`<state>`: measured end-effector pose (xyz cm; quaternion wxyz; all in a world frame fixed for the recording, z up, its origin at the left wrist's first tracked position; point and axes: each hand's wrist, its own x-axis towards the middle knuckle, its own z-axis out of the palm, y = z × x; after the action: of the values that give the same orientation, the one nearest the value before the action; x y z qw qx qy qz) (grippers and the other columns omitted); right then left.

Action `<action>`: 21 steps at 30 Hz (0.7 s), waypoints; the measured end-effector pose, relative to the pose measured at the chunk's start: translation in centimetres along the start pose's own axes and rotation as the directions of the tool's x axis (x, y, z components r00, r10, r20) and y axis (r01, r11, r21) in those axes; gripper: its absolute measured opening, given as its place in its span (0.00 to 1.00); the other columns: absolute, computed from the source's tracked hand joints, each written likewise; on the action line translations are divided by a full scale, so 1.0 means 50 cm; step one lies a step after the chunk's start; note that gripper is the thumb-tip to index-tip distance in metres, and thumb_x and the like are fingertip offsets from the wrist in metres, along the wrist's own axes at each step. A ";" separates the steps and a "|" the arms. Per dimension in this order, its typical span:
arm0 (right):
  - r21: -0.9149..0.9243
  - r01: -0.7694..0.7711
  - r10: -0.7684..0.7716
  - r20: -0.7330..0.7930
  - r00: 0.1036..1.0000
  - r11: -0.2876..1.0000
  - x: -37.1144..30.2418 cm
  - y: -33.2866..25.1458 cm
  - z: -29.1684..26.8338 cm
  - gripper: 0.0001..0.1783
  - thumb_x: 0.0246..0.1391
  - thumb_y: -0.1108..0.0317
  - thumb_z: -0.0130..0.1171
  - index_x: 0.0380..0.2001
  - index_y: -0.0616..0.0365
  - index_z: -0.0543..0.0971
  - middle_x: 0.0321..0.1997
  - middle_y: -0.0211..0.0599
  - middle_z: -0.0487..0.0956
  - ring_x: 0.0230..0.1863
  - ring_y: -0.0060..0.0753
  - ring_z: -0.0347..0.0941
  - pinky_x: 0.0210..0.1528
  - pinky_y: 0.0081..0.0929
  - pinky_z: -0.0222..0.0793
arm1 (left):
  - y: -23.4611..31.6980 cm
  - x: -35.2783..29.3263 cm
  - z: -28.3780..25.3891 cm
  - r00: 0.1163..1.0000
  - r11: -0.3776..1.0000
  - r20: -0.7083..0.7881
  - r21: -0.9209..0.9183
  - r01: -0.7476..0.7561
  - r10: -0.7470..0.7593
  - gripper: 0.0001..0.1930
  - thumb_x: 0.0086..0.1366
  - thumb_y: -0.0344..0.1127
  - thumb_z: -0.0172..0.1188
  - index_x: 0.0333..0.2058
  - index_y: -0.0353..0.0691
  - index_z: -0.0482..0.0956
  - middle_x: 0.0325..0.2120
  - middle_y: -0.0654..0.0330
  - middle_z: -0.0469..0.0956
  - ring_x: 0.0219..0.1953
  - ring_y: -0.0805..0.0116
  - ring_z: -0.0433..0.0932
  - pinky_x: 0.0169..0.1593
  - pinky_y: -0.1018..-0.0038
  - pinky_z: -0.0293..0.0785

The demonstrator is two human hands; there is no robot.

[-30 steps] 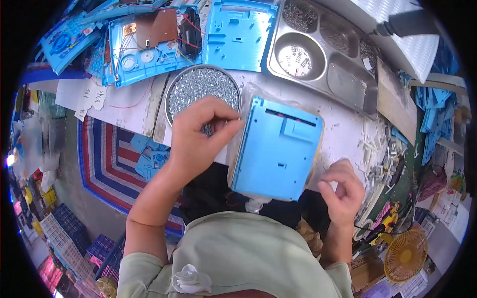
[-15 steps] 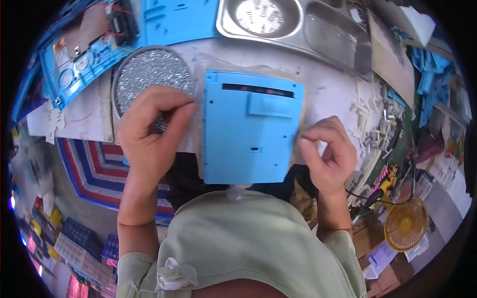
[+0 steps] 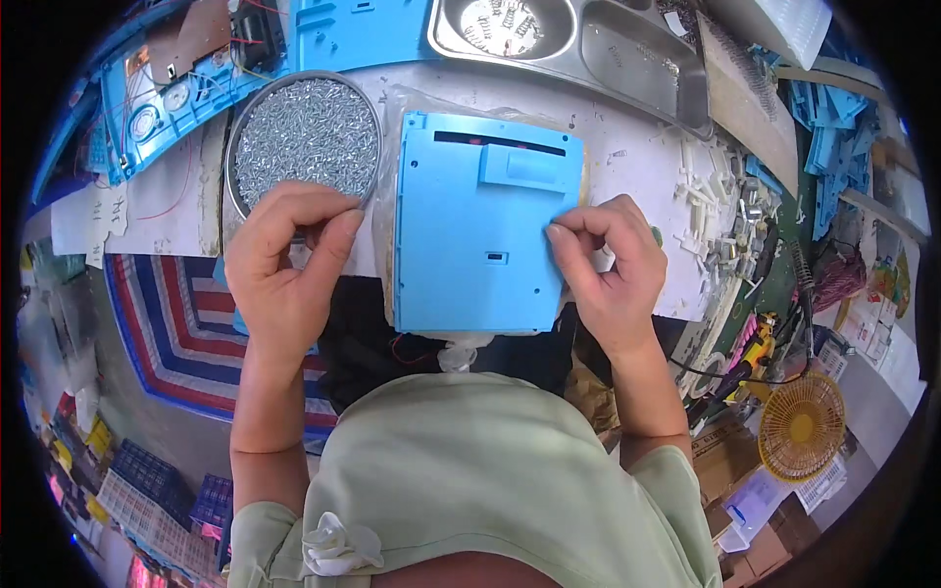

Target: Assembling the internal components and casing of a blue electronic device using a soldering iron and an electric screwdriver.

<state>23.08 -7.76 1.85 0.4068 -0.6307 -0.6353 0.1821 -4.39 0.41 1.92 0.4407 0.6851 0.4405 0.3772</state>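
Observation:
A flat blue plastic panel (image 3: 470, 235) lies in front of me, with a dark slot along its far end, a raised block and several small holes. My left hand (image 3: 294, 260) is closed in a thumb-and-finger pinch between the panel and a round bowl of small silver screws (image 3: 309, 137). Whatever its fingertips hold is too small to make out. Over the panel's right edge, my right hand (image 3: 613, 265) is also pinched, thumb tip against forefinger. Anything between those fingers is hidden.
A metal tray (image 3: 642, 64) with springs in one well stands at the back. Loose white plastic parts (image 3: 711, 196) and metal bits lie to the right. At the far left rests a blue housing (image 3: 147, 122) with wires. A yellow fan (image 3: 802, 426) sits lower right.
My right hand has moved left and away from me, onto the panel's right edge. My left hand has drawn back slightly from the screw bowl. The whole view has shifted a little.

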 end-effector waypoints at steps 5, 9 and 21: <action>0.017 0.088 -0.088 -0.014 0.996 0.996 -0.008 0.009 0.000 0.11 0.43 0.79 0.74 0.30 0.57 0.83 0.22 0.30 0.76 0.24 0.31 0.66 0.27 0.28 0.60 | -0.001 -0.017 -0.012 0.999 1.000 -0.028 0.007 -0.018 0.018 0.06 0.62 0.17 0.64 0.38 0.29 0.82 0.38 0.57 0.80 0.40 0.72 0.77 0.44 0.79 0.72; 0.084 0.203 -0.200 -0.048 0.979 0.976 -0.034 0.006 -0.008 0.13 0.41 0.80 0.75 0.32 0.58 0.85 0.23 0.31 0.76 0.25 0.33 0.66 0.31 0.30 0.62 | -0.001 -0.032 -0.018 0.998 0.999 -0.043 -0.003 -0.038 0.038 0.06 0.62 0.17 0.64 0.38 0.29 0.82 0.38 0.56 0.81 0.40 0.72 0.77 0.45 0.78 0.72; 0.008 0.153 -0.153 0.003 0.988 0.988 -0.082 -0.013 -0.009 0.14 0.39 0.78 0.76 0.33 0.54 0.88 0.27 0.28 0.75 0.32 0.30 0.67 0.34 0.27 0.62 | 0.040 -0.057 0.022 0.982 0.981 0.043 -0.076 -0.179 0.183 0.07 0.58 0.17 0.67 0.34 0.33 0.82 0.31 0.60 0.80 0.27 0.77 0.74 0.29 0.82 0.69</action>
<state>22.45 -11.88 1.43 0.4207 -0.5782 -0.6819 0.1538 -3.76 -3.00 3.06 0.4399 0.7151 0.3514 0.4144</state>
